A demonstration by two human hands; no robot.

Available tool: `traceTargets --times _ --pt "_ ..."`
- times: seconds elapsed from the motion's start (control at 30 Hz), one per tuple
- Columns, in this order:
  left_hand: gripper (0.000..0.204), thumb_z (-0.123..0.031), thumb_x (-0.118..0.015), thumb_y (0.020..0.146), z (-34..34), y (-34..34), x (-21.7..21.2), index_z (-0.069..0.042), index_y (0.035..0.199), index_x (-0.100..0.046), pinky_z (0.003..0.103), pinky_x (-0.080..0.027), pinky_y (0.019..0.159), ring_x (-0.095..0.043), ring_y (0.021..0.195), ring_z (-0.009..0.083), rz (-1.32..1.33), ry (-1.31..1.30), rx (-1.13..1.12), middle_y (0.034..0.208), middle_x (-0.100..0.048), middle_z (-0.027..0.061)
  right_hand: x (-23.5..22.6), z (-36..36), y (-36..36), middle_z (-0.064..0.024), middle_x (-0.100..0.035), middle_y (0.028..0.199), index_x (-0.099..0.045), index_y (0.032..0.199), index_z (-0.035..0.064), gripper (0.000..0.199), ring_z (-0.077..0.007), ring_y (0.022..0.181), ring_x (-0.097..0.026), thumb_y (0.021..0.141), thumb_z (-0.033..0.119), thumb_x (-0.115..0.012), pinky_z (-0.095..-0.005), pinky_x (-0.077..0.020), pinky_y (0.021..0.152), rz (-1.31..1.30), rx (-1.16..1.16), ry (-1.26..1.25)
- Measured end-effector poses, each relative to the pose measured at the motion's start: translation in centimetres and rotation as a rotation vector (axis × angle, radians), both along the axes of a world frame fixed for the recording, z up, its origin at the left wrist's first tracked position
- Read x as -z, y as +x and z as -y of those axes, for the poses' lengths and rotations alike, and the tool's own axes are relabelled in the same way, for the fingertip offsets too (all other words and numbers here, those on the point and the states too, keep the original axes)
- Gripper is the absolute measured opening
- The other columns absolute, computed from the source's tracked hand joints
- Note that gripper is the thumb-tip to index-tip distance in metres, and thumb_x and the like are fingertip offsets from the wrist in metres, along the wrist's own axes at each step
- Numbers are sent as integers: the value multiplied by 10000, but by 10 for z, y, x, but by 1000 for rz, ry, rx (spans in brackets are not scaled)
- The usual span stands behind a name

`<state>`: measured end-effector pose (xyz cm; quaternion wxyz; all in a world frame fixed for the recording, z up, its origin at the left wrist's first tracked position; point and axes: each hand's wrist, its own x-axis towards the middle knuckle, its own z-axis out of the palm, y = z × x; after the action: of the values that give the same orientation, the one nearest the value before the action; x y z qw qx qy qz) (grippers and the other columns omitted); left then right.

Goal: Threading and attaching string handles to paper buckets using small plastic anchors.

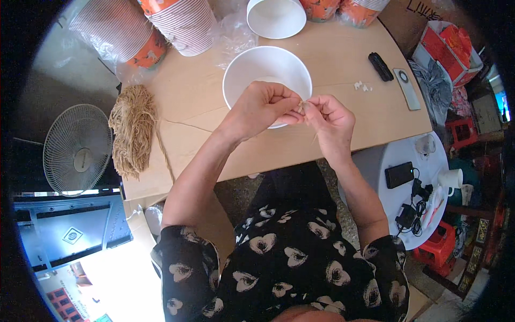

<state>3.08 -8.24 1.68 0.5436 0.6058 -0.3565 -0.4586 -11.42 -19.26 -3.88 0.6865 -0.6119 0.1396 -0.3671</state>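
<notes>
My left hand [264,109] and my right hand [331,121] meet over the near rim of a white bowl [236,72]. Both are closed, thumbs and fingertips pinching a thin tan string [301,104] between them; only a tiny part shows, and a fine end trails below the right hand. To the left lies a thick bundle of tan string [132,131]. One loose strand [185,125] runs from it toward my left forearm, which hides where it leads. Another strand hangs down toward the table's near edge.
Stacks of paper bowls [185,27] and a second white bowl [276,19] stand at the back. White bits [363,86], a black object [380,66] and a phone [406,89] lie right. A fan [78,150] stands left; a round side table [386,206] holds cables and a mug.
</notes>
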Motion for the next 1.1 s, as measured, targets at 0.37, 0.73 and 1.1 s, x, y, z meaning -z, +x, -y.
traceTargets --times 0.37,0.73,1.1 --pt "222 -73 -638 968 -2 4 -1 88 1121 -652 248 -596 812 -720 893 173 -12 -23 72 990 -719 152 2 2 -1 -48 -689 838 -658 996 -39 96 -60 688 -612 926 22 -679 -190 -498 631 -53 -10 78" --pt "138 -49 -598 974 -2 -1 4 75 1009 -645 277 -610 755 -709 817 153 124 -118 60 884 -708 109 -9 9 -10 -47 -664 800 -655 991 -28 138 -50 652 -550 945 102 -668 -177 -385 536 -18 -213 299" --pt "114 -28 -630 954 -2 -6 4 79 979 -658 256 -615 706 -714 809 140 155 -124 8 866 -716 106 -12 12 -7 -63 -662 809 -630 1032 -12 129 -58 662 -563 970 100 -642 -174 -394 540 -83 -251 188"
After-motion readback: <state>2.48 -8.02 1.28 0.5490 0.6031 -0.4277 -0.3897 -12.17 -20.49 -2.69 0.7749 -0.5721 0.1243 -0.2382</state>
